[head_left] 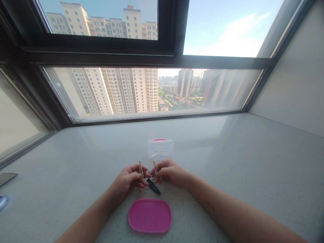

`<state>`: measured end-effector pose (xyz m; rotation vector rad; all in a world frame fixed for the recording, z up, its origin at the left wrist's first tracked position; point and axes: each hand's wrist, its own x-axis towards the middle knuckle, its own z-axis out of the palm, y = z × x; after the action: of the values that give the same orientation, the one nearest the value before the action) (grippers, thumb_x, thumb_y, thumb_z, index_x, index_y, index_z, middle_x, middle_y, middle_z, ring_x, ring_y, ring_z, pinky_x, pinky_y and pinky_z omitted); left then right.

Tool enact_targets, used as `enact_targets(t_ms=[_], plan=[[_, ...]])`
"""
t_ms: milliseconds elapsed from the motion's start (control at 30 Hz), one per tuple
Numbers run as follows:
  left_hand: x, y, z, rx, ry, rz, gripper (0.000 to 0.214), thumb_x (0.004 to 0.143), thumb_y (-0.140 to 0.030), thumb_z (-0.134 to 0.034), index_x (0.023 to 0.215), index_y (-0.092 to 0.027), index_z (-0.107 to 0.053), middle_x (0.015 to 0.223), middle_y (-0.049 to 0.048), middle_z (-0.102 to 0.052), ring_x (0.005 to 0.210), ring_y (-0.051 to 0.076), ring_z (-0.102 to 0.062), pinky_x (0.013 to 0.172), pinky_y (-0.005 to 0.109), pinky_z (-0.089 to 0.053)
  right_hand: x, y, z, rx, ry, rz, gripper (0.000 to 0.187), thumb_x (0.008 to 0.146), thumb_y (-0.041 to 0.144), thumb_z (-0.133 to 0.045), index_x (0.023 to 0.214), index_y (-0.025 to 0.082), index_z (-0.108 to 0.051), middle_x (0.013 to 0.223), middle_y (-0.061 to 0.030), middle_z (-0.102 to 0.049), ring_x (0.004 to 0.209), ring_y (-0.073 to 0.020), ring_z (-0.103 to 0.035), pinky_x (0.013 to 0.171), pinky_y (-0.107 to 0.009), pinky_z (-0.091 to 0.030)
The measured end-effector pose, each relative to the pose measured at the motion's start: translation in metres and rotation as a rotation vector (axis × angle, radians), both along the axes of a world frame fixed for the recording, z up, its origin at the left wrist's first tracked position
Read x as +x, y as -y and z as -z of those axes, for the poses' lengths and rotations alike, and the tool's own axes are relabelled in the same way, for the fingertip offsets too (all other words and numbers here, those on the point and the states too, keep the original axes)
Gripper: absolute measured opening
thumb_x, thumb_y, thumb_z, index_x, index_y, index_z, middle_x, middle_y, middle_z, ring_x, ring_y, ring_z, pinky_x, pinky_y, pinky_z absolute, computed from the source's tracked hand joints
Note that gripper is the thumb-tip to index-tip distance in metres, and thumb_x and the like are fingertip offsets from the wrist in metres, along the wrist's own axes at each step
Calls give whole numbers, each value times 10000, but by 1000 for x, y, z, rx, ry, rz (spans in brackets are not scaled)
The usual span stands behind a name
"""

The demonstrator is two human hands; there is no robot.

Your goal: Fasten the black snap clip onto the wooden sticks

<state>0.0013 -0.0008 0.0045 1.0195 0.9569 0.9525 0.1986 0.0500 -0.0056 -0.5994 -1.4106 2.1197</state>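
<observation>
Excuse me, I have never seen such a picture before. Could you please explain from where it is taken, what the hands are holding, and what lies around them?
There is no machine here: these are a person's bare hands. The single picture comes from a camera worn on the head, looking forward and down.

The left hand and the right hand each hold a slim, tan-gold clip, the left one's and the right one's both pointing upward.

Close to the hands is a black, elongated clip. On the pale, speckled surface lie a pink, oval, tray-like piece, nearer the viewer, and a clear plastic container, beyond the hands.
</observation>
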Motion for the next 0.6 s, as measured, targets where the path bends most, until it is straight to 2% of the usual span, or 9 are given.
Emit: enact_targets(t_ms=[600], plan=[[-1,1,-2,-9,-3,7,241,687,-173,-581,915,-98,-573,879,118,-650,642,172,-623,566,251,-469,-1,-1,2,7,-9,-10,273,628,210,-627,852,55,-640,646,-51,-608,556,-101,-569,529,-186,-431]])
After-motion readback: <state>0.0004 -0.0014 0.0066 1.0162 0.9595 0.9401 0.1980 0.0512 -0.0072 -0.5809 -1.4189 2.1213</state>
